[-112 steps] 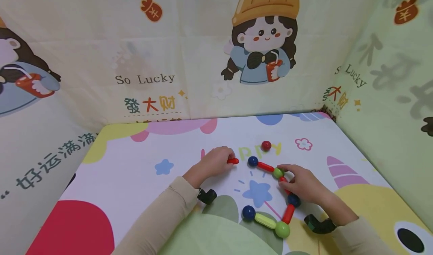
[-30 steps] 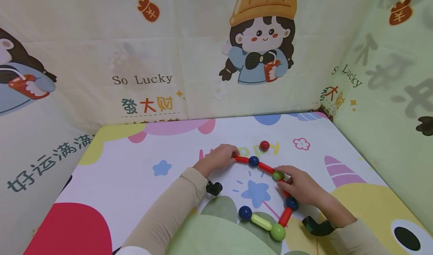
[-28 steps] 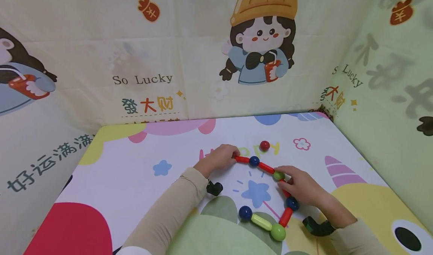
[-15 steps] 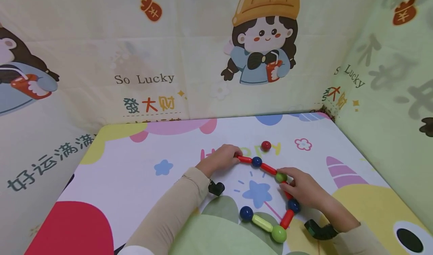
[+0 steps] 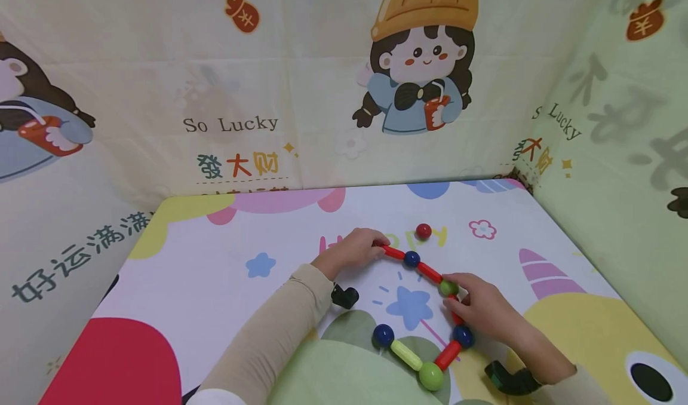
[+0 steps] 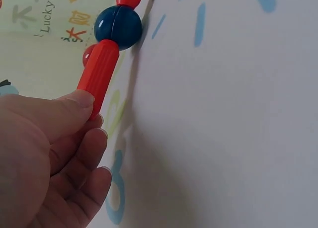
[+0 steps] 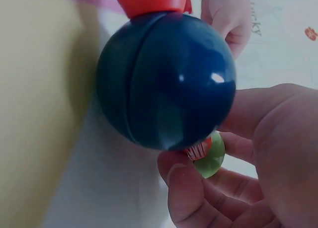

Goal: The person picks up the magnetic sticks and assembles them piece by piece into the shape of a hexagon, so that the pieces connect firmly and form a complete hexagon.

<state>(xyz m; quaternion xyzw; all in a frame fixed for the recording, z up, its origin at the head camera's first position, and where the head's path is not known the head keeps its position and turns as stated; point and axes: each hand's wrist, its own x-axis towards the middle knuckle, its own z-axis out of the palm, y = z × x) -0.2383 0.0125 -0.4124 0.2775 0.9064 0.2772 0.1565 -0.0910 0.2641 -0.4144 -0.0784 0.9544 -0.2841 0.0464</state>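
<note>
A chain of rods and balls, apparently a magnetic building toy, curves across the table. My left hand [image 5: 355,251] pinches the red rod [image 6: 99,74] at its upper left end, whose far end meets a blue ball [image 5: 411,259]. Another red rod [image 5: 429,272] leads on to a green ball [image 5: 448,288]. My right hand [image 5: 486,309] grips near that ball, around the red rod [image 5: 455,319] below it, partly hidden by the fingers. Then follow a blue ball [image 7: 166,81], a red rod [image 5: 447,355], a green ball [image 5: 430,376], a light green rod [image 5: 406,355] and a blue end ball [image 5: 383,336].
A loose red ball [image 5: 423,232] lies behind the chain. The table [image 5: 215,261] has a printed cover with coloured shapes, and patterned cloth [image 5: 312,94] hangs behind it and along the sides.
The left hand's red rod, apart from the chain in the earliest frame, now touches the blue ball. Lately the chain has tilted: its upper part shifted right and toward me, its lower end slightly left.
</note>
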